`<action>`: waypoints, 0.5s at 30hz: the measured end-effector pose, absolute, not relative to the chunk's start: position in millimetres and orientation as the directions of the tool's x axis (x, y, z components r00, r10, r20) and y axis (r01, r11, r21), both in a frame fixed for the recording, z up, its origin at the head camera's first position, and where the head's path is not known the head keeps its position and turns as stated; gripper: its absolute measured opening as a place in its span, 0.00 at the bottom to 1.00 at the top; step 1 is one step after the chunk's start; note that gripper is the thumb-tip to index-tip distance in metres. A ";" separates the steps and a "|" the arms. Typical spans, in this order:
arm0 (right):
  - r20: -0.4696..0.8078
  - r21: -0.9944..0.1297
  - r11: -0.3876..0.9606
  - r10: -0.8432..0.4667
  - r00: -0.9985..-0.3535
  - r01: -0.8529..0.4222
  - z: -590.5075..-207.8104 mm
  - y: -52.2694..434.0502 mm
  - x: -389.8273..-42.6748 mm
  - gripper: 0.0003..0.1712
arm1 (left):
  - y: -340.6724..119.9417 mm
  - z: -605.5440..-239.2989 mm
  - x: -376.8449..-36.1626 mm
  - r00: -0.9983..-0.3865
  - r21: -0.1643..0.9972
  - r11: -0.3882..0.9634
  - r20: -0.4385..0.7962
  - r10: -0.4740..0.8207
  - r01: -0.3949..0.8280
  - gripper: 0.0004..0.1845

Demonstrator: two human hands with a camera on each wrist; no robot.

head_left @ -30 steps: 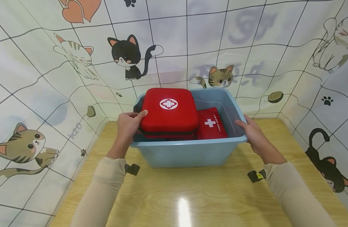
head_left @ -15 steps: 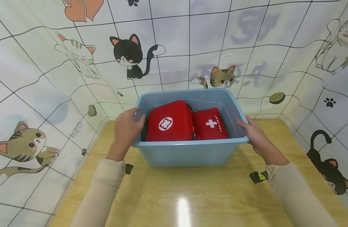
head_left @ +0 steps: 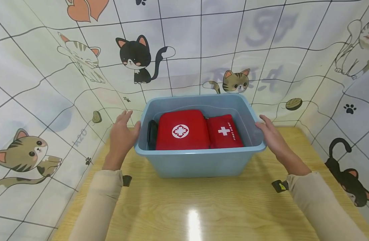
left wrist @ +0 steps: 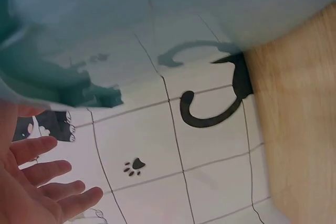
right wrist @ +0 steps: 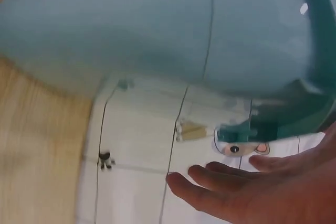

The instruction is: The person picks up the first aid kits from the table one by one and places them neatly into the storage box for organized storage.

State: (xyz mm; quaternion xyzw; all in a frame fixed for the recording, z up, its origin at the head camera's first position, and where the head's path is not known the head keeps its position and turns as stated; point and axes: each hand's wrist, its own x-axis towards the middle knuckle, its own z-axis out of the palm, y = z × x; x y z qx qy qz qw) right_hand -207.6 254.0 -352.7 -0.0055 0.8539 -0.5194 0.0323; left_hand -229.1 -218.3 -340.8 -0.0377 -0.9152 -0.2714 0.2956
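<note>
A blue plastic bin [head_left: 199, 164] stands on the table. Inside it, a red first aid case [head_left: 190, 129] with a white cross emblem fills the left and middle. To its right lies a smaller red first aid pouch [head_left: 227, 137] marked FIRST AID KIT. A black item [head_left: 152, 134] is tucked against the bin's left wall; its kind cannot be told. Just outside the left rim is my left hand [head_left: 121, 139], fingers extended and holding nothing. My right hand [head_left: 273, 140] is by the right rim, its fingers [right wrist: 197, 190] loosely extended below the rim in the right wrist view.
The wooden table [head_left: 187, 207] extends in front of the bin and to both sides. Behind and at the sides hangs a white sheet [head_left: 184, 47] with grid lines and cartoon cats.
The red case has gone down from the top of the bin into it, and my left hand has let go and moved left outside the rim. My right hand has loosened from the right rim.
</note>
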 end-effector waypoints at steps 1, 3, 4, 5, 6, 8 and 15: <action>-0.006 -0.867 0.498 -0.039 -0.999 -0.014 -352.9 255.9 -208.4 0.41 | -220.5 -341.5 -229.2 -0.824 0.474 0.850 0.559 -0.089 0.230 0.26; 0.079 -0.817 0.570 -0.035 -0.996 -0.084 -353.7 260.4 -209.9 0.40 | -224.7 -343.8 -230.3 -0.823 0.476 0.846 0.561 -0.083 0.239 0.26; 0.114 -0.786 0.608 -0.033 -0.993 -0.111 -354.1 262.9 -210.7 0.40 | -226.9 -345.6 -231.5 -0.818 0.474 0.844 0.570 -0.077 0.250 0.27; 0.146 -0.751 0.647 -0.027 -0.989 -0.129 -354.4 265.6 -211.8 0.40 | -228.9 -347.3 -232.5 -0.813 0.471 0.842 0.578 -0.070 0.262 0.27; 0.175 -0.716 0.683 -0.026 -0.984 -0.145 -355.0 268.6 -213.1 0.40 | -231.0 -349.1 -233.5 -0.808 0.471 0.838 0.586 -0.064 0.275 0.27; 0.215 -0.648 0.745 -0.023 -0.976 -0.161 -356.6 274.3 -215.0 0.40 | -235.4 -352.6 -235.2 -0.802 0.469 0.834 0.595 -0.054 0.291 0.27; 0.293 -0.400 0.906 -0.018 -0.956 -0.140 -360.8 291.7 -219.6 0.42 | -248.4 -362.5 -239.3 -0.833 0.474 0.838 0.552 -0.042 0.272 0.30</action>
